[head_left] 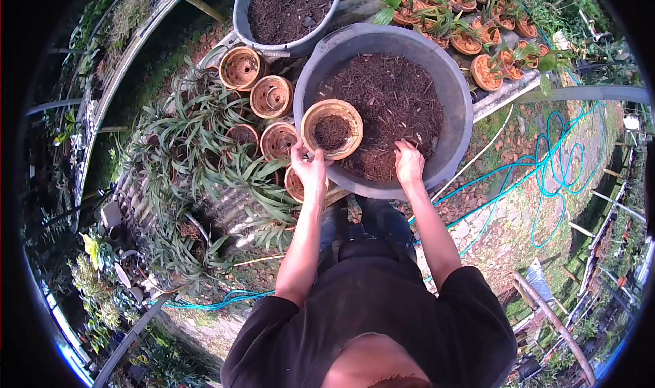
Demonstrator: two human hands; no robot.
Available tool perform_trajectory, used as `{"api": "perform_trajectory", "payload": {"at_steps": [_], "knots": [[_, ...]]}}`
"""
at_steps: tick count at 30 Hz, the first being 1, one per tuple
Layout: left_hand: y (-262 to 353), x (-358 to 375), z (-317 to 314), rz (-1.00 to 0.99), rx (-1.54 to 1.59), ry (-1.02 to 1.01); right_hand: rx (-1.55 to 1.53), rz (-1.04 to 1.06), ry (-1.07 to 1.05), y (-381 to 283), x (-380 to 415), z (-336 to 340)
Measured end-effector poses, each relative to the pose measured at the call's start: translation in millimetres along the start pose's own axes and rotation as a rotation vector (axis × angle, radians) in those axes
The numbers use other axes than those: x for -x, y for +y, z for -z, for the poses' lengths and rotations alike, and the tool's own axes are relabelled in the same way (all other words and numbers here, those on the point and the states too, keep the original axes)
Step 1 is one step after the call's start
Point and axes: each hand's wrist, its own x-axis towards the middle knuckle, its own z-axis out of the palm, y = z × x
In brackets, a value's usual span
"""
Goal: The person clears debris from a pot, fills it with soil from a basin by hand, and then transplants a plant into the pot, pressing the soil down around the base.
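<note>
My left hand grips the rim of a terracotta pot, with the thumb and fingers at its near left side. Dark, fibrous soil lies in the bottom of this pot. The pot is held over the left part of a large grey basin, which contains brown potting soil. At the basin's near right, my right hand reaches down into the soil. Its fingers are curled together at the soil surface, and their tips are partly hidden.
Several terracotta pots stand left of the basin, beside strap-leaved plants. Behind is a second grey tub of soil. Potted plants crowd the far right of the table. A turquoise hose loops over the ground at right.
</note>
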Motion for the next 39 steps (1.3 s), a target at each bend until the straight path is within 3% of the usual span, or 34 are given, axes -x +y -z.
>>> {"api": "perform_trajectory", "payload": {"at_steps": [5, 8, 11, 15, 18, 20, 22, 24, 28, 30, 31, 34, 35, 38, 39], "knots": [[1.5, 4.1, -5.9, 0.045, -0.002, -0.007, -0.179, -0.058, 0.086, 11.0, -9.5, 23.5], [-1.6, 6.9, -8.5, 0.053, 0.042, -0.020, -0.328, -0.271, 0.088, 6.1, -10.6, 37.3], [0.4, 9.3, -10.3, 0.090, 0.005, -0.072, -0.390, -0.151, 0.205, 7.7, -12.7, 45.6], [-8.9, 12.4, -16.1, -0.003, -0.037, -0.110, -0.477, -0.173, 0.166, -29.1, -20.2, 74.1], [-22.8, 12.7, -19.6, -0.049, -0.110, -0.129, -0.543, -0.081, 0.036, -90.3, -29.8, 95.9], [-10.8, 21.6, -26.5, 0.005, -0.118, -0.159, -0.306, 0.343, 0.028, -105.3, -38.5, 88.6], [-7.1, 25.3, -30.2, 0.018, -0.137, -0.187, -0.302, 0.326, -0.033, -103.0, -37.5, 76.6], [-8.8, 27.1, -30.0, -0.066, -0.183, -0.186, -0.398, 0.130, -0.113, -102.7, -33.2, 75.8], [-3.0, 33.4, -29.8, -0.118, -0.183, -0.187, -0.302, 0.373, -0.132, -104.1, -27.2, 51.5], [-3.7, 32.2, -29.0, -0.180, -0.213, -0.187, -0.239, 0.488, -0.237, -100.5, -24.4, 31.0], [-3.7, 31.9, -27.2, -0.175, -0.218, -0.190, -0.175, 0.483, -0.268, -101.6, -22.0, 29.7], [1.9, 34.1, -22.7, -0.165, -0.265, -0.187, 0.002, 0.075, -0.482, -126.7, -23.5, 55.4], [7.4, 37.1, -22.5, -0.164, -0.303, -0.188, -0.089, 0.114, -0.355, -124.0, -19.0, 47.1], [10.2, 37.3, -25.1, -0.225, -0.379, -0.192, -0.185, 0.568, -0.203, -114.0, -22.0, 21.5], [11.6, 36.9, -25.5, -0.256, -0.400, -0.194, -0.033, 0.519, -0.275, -113.4, -18.3, 21.0]]}}
